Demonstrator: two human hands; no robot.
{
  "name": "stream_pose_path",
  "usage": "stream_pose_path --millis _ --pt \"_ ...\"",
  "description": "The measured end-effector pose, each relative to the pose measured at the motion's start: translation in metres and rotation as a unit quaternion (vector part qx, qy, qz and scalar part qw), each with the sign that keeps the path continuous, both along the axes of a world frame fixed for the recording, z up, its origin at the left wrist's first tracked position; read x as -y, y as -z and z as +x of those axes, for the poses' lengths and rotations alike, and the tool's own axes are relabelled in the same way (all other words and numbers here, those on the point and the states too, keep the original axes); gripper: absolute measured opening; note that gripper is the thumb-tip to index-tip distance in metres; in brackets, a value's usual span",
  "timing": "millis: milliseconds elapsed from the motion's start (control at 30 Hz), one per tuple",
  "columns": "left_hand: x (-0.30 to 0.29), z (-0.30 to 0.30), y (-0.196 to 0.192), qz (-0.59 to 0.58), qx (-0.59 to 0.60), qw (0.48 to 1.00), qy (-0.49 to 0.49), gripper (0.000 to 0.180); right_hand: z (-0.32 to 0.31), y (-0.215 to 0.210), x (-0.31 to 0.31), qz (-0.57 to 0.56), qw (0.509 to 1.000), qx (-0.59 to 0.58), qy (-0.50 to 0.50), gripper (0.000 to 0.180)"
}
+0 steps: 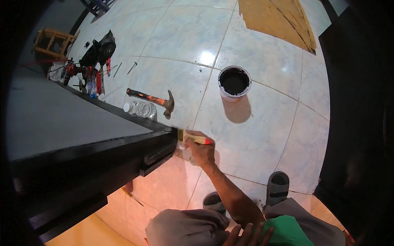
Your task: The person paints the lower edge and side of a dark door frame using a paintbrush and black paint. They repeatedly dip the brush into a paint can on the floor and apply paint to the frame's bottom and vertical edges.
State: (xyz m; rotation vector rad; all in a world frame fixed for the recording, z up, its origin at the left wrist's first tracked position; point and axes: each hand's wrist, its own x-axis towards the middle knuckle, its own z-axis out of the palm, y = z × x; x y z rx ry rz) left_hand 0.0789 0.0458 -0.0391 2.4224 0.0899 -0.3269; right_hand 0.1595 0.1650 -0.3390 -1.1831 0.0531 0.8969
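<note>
My right hand [201, 152] is closed round a paintbrush [193, 137] with a pale handle and a red end. Its dark bristles touch the corner of a black-painted wooden frame [158, 143] along a grey panel. Low in the view, my left hand [248, 235] shows spread fingers close to my right elbow and holds nothing visible. Beyond the brush, a tub of black paint [234, 82] stands on the tiles, its rim smeared. A claw hammer [152, 98] with an orange and black handle and a clear plastic bottle [141, 109] lie beside the frame.
Pale floor tiles [262, 139] surround my feet. Farther left are a drill [76, 70], black plastic bags [100, 48], assorted tools and a wooden stool [55, 42]. A screwdriver [132, 197] lies below the frame. A brown board [279, 24] lies far back; a black surface [357, 106] rises at right.
</note>
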Motion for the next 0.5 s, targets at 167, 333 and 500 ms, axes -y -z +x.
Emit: stream_pose_path --millis 167,333,500 --pt "0.001 0.011 0.008 0.006 -0.022 1.0 -0.008 0.045 0.012 -0.006 0.001 -0.028 0.995 0.074 -0.056 0.023" --pt "0.006 0.025 0.021 0.036 -0.019 0.999 0.005 0.046 0.02 0.009 0.0 0.013 0.992 0.101 -0.074 0.019" --pt "0.005 0.044 0.025 0.017 -0.045 0.999 -0.011 0.047 0.025 -0.001 -0.001 0.015 0.994 0.101 -0.034 0.02"
